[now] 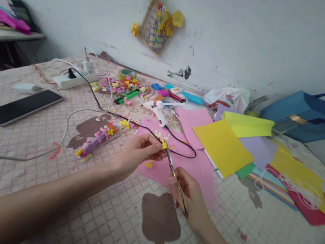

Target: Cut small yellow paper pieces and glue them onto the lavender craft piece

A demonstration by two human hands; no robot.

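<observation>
Between the fingertips of my left hand (142, 151) is a small piece of yellow paper (164, 145). My right hand (189, 197) grips a pair of scissors (171, 165), whose blades point up and left to the yellow piece. Both hands are above a pink sheet (194, 175) strewn with tiny paper scraps. Beyond them lies a white glue gun (159, 113) with a black cord. To the left of my left hand rests a purple paper stick (95, 142) trimmed with pink, orange and yellow bits.
A phone (24, 107) and a power strip (75, 79) lie left, with cables crossing the table. A green cutter (126, 96), a tape roll (127, 75) and a heap of paper cutouts (115, 86) sit behind. Coloured sheets (222, 147) and white string (299, 189) spread right.
</observation>
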